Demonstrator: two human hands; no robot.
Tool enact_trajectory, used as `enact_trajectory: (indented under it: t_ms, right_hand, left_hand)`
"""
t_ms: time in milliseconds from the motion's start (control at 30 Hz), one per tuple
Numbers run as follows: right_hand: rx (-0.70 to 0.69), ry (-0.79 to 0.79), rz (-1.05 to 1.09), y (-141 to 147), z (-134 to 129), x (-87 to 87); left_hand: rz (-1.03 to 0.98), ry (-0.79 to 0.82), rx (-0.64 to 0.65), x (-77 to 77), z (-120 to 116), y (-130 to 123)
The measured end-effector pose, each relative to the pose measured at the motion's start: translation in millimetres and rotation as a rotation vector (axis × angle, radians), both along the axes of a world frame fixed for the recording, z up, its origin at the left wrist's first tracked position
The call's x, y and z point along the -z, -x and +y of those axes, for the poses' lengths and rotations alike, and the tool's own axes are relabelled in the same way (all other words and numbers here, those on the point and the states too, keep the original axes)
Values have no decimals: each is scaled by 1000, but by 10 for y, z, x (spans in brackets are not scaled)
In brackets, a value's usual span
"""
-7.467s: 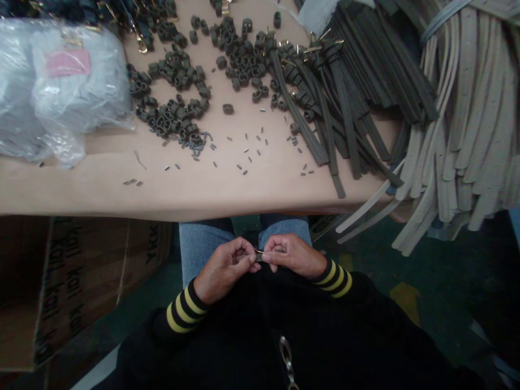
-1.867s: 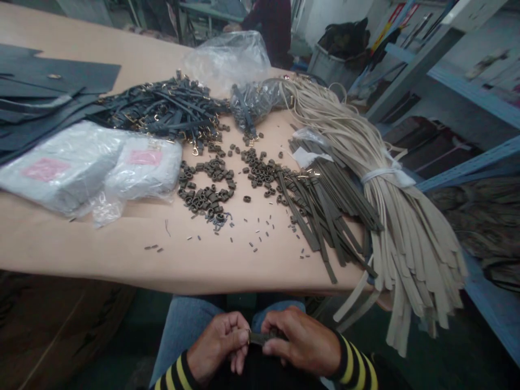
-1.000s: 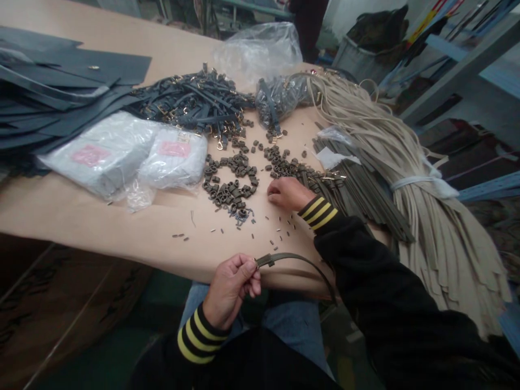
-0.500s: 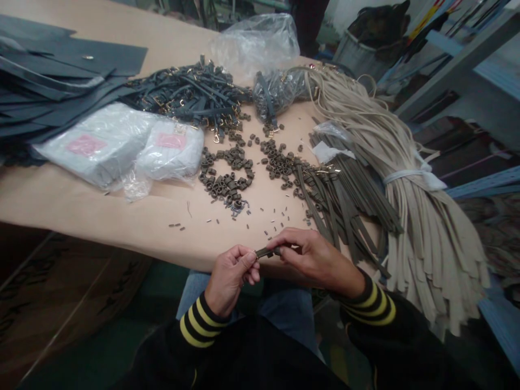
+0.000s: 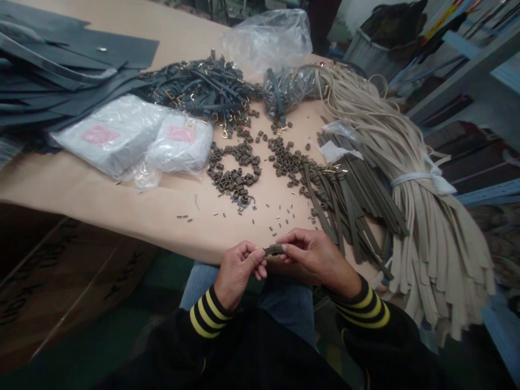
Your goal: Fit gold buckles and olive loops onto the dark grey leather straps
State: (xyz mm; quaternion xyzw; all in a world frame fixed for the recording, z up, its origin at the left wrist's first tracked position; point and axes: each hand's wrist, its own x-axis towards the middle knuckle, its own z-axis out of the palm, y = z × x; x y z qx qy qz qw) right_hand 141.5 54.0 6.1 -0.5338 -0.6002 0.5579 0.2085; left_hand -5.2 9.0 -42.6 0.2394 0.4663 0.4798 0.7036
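The strap is held up by both hands, just by the front edge of the table. One end of it is pinched by the left hand, which is nearly closed: the thumb is laid on top, the fingers are curled under, and the hand is pointed up and to the right. The other side is pinched by the right hand with thumb and fingertips; its back is turned up, it is pointed to the left, and it is only a little open. Both arms are bent in, so the hands are brought close but kept apart. Small pins are scattered near the front of the table. Loops are heaped at its middle, bags are set on its left, and tan straps are hung over its right side.
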Motion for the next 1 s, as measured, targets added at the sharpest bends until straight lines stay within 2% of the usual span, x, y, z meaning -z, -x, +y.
enact_trajectory:
  t_ms: [100, 333, 467, 567, 800, 933, 1000]
  right_hand:
    - [-18, -1, -30, 16, 3, -9]
    - [-123, -170, -108, 11, -43, -88]
    - [-88, -107, -63, -6, -70, -59]
    - [-75, -127, -105, -19, -73, -61]
    - [-188, -190, -161, -19, -59, -73]
    - [-186, -186, -200, -35, -43, -37]
    - [-236, -227, -200, -73, -19, -57]
  left_hand:
    - [36, -16, 26, 0, 12, -1]
    - [32, -5, 5, 3, 45, -5]
    - [31, -13, 21, -27, 31, -1]
    - [42, -59, 54, -58, 20, 12]
    - [101, -193, 140, -58, 11, 7]
    - [93, -223, 158, -30, 6, -7]
    - [79, -228, 169, -29, 12, -3]
